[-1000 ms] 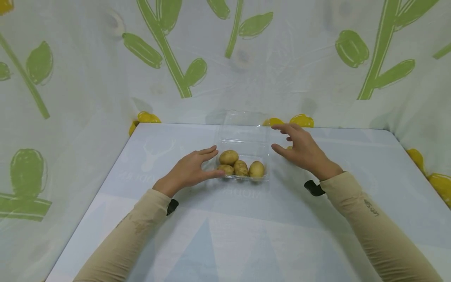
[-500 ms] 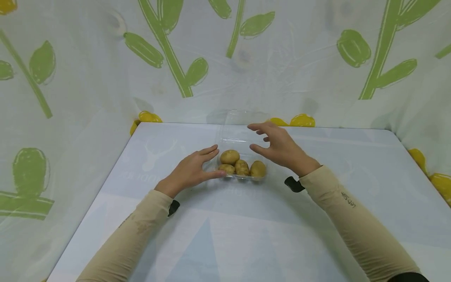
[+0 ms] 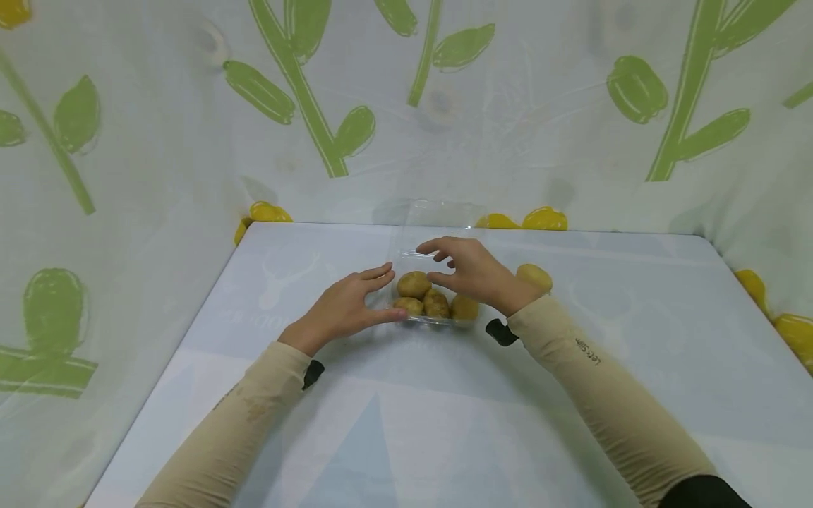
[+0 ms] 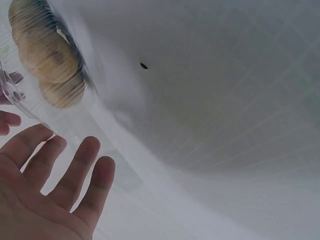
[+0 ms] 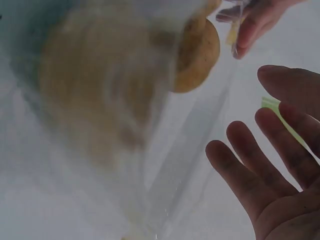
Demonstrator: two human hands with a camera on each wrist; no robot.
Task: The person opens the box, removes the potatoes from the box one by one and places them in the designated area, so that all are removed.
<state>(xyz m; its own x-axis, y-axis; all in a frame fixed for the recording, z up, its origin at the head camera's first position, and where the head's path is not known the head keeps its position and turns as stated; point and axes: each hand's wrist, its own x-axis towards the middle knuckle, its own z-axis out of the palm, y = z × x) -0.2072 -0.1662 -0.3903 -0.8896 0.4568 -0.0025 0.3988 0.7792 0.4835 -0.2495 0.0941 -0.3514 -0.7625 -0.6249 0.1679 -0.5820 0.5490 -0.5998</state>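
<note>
A: Looking at the left hand (image 3: 339, 307) first: its grip is wide and relaxed, fingers straight and slightly spread, holding nothing. The fingertips lie against the left wall of the clear plastic box (image 3: 438, 264).

B: And the right hand (image 3: 473, 271)?

A: Its grip is loose too, fingers gently bent, closed on nothing. It hovers over the box's open tray, above the potatoes (image 3: 434, 300); whether it touches the plastic I cannot tell.

B: Where does the box sit relative to both?

A: Between them, with its lid standing up at the back. 4 potatoes lie in the tray, 1 partly hidden under the right hand. 1 loose potato (image 3: 535, 276) lies on the table just beside the right wrist, outside the box.

B: The wrist views?

A: The left one shows the straight fingers (image 4: 75, 172) near the ribbed plastic with potatoes behind it. The right one shows an open palm and a blurred potato.

B: The surroundings?

A: A pale blue table (image 3: 406, 416) with faint triangles, enclosed by a white curtain (image 3: 127, 141) printed with green stems and yellow fruit.
</note>
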